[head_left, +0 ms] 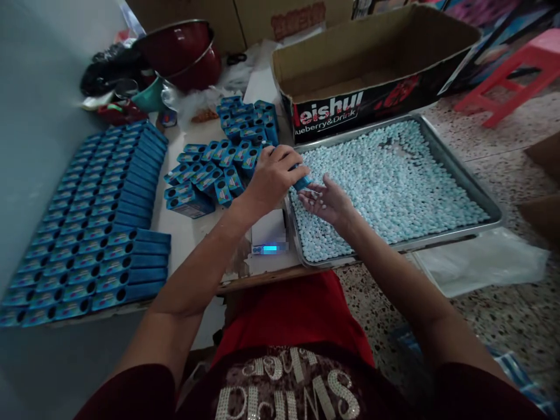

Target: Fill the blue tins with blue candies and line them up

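Observation:
My left hand (275, 175) is wrapped round a small blue box (301, 183), tilted over the near left part of a metal tray (455, 157) of pale blue and white pellets (376, 192). Just right of and below the box, my right hand (327, 201) is palm up with its fingers apart, and several pellets lie on the palm and fingers. Loose blue boxes (210, 166) with round dark holes stand left of my left hand. A small white scale (268, 233) with a lit blue display sits at the table's near edge.
Rows of blue boxes (87, 221) fill the table's left side. A large open carton (332, 114) stands behind the tray. Red bowls (184, 55) and plastic bags are at the back left. A red stool (511, 76) stands at the right, and a clear bag (481, 259) lies beside the tray.

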`<state>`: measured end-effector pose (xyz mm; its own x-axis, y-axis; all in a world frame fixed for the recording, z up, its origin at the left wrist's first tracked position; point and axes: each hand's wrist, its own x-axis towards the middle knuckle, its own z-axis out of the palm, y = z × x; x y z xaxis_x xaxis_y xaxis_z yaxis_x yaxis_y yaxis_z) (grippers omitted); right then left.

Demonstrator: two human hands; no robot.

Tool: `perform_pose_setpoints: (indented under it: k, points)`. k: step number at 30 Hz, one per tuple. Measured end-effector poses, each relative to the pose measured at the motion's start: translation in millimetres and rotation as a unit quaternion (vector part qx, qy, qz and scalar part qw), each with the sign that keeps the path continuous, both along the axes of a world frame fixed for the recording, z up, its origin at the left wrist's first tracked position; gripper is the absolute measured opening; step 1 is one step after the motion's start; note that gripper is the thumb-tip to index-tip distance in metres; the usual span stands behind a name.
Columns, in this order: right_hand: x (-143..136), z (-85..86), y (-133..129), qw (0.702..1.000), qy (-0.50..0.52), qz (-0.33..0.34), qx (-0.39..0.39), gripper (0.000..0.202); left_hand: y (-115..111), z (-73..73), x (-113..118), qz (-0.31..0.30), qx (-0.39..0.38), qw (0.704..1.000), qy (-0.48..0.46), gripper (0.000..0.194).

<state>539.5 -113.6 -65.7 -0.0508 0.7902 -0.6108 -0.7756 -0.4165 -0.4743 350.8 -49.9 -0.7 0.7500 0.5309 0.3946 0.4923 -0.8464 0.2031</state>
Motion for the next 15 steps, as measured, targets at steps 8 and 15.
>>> perform_pose_setpoints:
  k: [8, 15]
  points:
    - [-4, 13.2, -2, 0.999, 0.031, -0.011, -0.043, 0.049, -6, -25.9, 1, 0.057, 0.006, 0.998, -0.021, 0.033]
    - [-10, 8.9, 1, 0.999, 0.022, -0.02, -0.035, 0.044, -22, -36.2, -5, 0.088, -0.002, 0.995, -0.041, 0.034]
